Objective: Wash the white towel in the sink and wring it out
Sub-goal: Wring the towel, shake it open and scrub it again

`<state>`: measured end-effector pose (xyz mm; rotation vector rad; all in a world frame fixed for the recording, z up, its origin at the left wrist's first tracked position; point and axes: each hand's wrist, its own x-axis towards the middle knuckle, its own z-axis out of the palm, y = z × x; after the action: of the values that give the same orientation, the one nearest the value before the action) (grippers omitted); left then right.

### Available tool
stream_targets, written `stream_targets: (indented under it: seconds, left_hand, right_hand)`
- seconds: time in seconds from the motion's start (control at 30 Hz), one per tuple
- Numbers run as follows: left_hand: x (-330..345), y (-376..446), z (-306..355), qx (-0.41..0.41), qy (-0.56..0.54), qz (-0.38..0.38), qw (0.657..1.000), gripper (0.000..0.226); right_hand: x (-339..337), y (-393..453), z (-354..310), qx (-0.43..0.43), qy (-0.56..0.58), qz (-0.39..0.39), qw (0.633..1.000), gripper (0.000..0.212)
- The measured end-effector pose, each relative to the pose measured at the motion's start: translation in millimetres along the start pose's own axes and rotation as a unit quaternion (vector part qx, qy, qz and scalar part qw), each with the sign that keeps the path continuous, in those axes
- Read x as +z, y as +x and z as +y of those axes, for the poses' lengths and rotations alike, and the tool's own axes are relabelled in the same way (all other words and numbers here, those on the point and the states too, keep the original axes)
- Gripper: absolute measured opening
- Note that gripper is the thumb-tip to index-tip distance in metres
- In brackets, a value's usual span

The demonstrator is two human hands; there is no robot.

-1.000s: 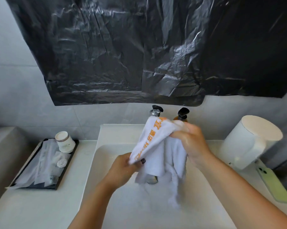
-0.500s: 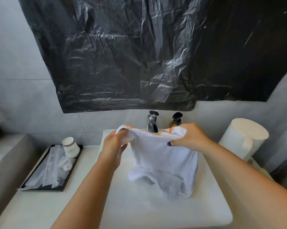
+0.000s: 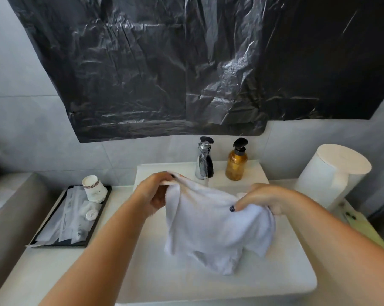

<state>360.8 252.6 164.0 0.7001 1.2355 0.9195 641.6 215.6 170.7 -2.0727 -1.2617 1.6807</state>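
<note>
The white towel (image 3: 215, 226) hangs spread over the white rectangular sink (image 3: 292, 283), its lower folds drooping into the basin. My left hand (image 3: 155, 193) grips the towel's upper left edge, where a bit of orange print shows. My right hand (image 3: 259, 199) pinches the upper right edge, thumb over the cloth. A chrome faucet (image 3: 204, 162) stands behind the towel at the back of the sink; no running water is visible.
An amber pump bottle (image 3: 236, 162) stands right of the faucet. A white lidded bin (image 3: 332, 175) sits at the right. On the left counter a black tray (image 3: 98, 219) holds wrapped items and stacked paper cups (image 3: 93, 188). Black plastic sheeting (image 3: 186, 62) covers the wall above.
My hands have moved apart and spread the bunched towel out wide. They now hold it lower over the basin, and the faucet and bottle have come into full view.
</note>
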Motion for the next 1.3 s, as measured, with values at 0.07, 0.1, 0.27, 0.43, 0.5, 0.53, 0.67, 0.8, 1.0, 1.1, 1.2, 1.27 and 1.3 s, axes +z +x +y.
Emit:
stream_targets:
  seconds: [0.07, 0.1, 0.27, 0.43, 0.5, 0.53, 0.67, 0.8, 1.0, 1.1, 1.2, 1.27, 1.3]
  left_hand:
    - [-2.6, 15.9, -30.0, -0.037, -0.128, 0.005, 0.991, 0.012]
    - [-2.8, 21.4, -46.5, -0.043, -0.155, 0.011, 0.987, 0.021]
    - [-5.9, 34.2, -128.6, -0.054, 0.164, 0.071, 0.982, 0.085]
    - [-7.1, 34.4, -179.3, 0.045, 0.588, 0.04, 0.807, 0.062]
    - [-6.1, 33.7, -184.0, 0.072, 0.65, 0.068, 0.754, 0.055]
    - [-6.4, 34.0, -185.0, 0.075, 0.662, 0.084, 0.741, 0.05]
    - [-13.5, 31.7, -186.9, 0.075, 0.65, 0.103, 0.749, 0.031]
    - [-20.9, 15.5, -165.5, 0.13, 0.449, 0.118, 0.876, 0.032]
    - [6.0, -0.6, -82.5, 0.206, 0.264, 0.162, 0.928, 0.022]
    - [4.3, -12.2, -39.0, 0.139, 0.156, 0.138, 0.968, 0.018]
    - [-11.4, -28.8, -4.3, 0.064, 0.113, -0.009, 0.992, 0.035]
    - [-22.0, -34.2, 10.9, 0.063, 0.15, -0.023, 0.986, 0.059]
    - [-25.0, -36.7, 17.7, 0.079, 0.17, -0.005, 0.982, 0.065]
  right_hand:
    - [12.0, 37.6, 23.7, 0.0, 0.138, 0.062, 0.988, 0.079]
    - [17.7, 53.1, 33.6, -0.015, 0.216, 0.102, 0.971, 0.079]
    - [44.4, 77.9, 90.9, 0.013, 0.143, 0.237, 0.961, 0.105]
    - [75.5, 79.7, 142.5, -0.038, -0.098, 0.219, 0.97, 0.057]
    - [83.7, 82.1, 148.1, -0.073, -0.195, 0.206, 0.956, 0.052]
    - [86.1, 82.2, 147.2, -0.079, -0.218, 0.209, 0.95, 0.05]
    - [85.7, 79.7, 146.3, -0.138, -0.198, 0.27, 0.932, 0.027]
    - [78.6, 62.7, 130.7, -0.175, -0.122, 0.352, 0.911, 0.043]
    - [42.4, 20.4, 51.0, -0.126, 0.125, 0.297, 0.938, 0.039]
    - [9.7, -8.9, 23.6, -0.145, 0.254, 0.183, 0.939, 0.015]
    - [-18.6, -30.5, 9.8, -0.172, 0.13, 0.204, 0.955, 0.004]
    - [-33.3, -36.5, 2.6, -0.183, 0.028, 0.257, 0.948, 0.017]
    - [-38.3, -37.9, 0.2, -0.182, -0.029, 0.281, 0.942, 0.025]
